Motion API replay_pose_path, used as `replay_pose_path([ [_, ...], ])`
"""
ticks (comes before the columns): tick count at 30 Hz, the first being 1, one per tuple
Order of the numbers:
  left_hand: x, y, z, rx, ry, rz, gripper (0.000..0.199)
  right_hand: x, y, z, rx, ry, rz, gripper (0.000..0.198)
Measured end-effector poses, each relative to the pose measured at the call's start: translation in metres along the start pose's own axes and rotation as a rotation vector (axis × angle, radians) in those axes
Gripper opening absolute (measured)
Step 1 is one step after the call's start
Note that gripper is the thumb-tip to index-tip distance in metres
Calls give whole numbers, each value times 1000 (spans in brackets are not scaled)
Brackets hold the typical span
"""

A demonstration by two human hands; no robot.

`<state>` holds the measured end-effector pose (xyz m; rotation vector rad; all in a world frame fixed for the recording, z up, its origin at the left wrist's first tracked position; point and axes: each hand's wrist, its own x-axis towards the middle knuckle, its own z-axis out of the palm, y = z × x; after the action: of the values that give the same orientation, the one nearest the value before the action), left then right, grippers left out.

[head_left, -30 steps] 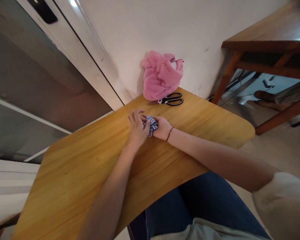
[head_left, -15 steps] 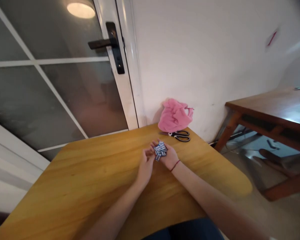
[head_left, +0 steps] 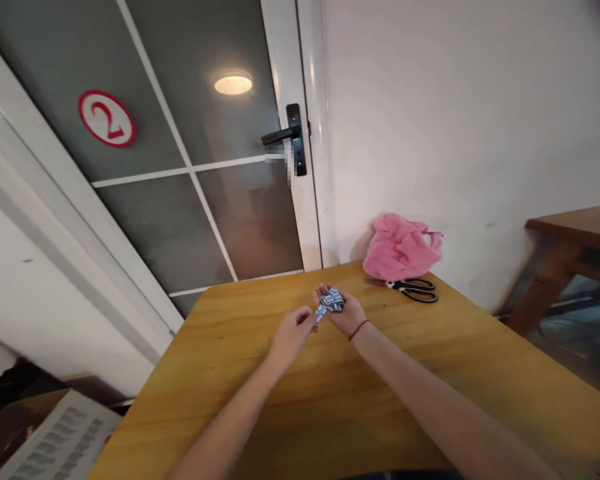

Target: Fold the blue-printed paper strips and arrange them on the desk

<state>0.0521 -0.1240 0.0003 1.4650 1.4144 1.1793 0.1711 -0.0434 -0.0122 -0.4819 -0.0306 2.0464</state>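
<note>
We hold both bare arms (head_left: 410,373) forward, left hand (head_left: 296,327) pinching, right hand (head_left: 351,315) curled and holding close beside it.

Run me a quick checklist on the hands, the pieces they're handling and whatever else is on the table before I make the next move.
1. Pile of blue-and-white striped pieces supported by the cupped right hand: ok.
2. Left hand at the one piece jutting from the pile: ok.
3. That piece firmly pinched: cannot tell; the contact is too small to judge.
4. Exact piece count known: cannot tell; they overlap.
5. Black-handled scissors apart from both hands: ok, lying by the pink cloth bundle.
6. Red wrist cord off the pile: ok.
</note>
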Motion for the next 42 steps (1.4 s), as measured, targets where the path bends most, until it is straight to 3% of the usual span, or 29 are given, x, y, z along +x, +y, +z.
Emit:
replay_pose_path([
  [4,13,13,-29,216,88,219,33,7,23,16,-47,-46,56,25],
  [9,33,7,-38,465,302,269,30,13,45,31,-77,-113,58,22],
  [12,37,6,-50,532,354,335,29,15,48,35,-73,-124,51,23],
  [14,37,11,-62,535,307,357,22,15,46,37,-55,-108,73,22],
  [16,36,19,-74,595,167,385,11,15,43,40,-37,-83,97,21],
  [19,35,29,-82,711,-101,470,29,15,37,47,-41,-52,112,22],
  [21,38,32,-82,743,-161,536,33,15,33,53,-61,-45,125,23],
  [25,48,28,-79,714,-46,664,19,14,26,63,-114,-54,173,24],
  [30,56,20,-73,629,103,797,17,11,22,67,-130,-51,179,26],
  [38,50,29,-67,650,-25,765,24,2,14,74,-157,-45,203,28],
  [42,45,38,-68,706,-24,826,22,-3,9,79,-207,-42,212,30],
])
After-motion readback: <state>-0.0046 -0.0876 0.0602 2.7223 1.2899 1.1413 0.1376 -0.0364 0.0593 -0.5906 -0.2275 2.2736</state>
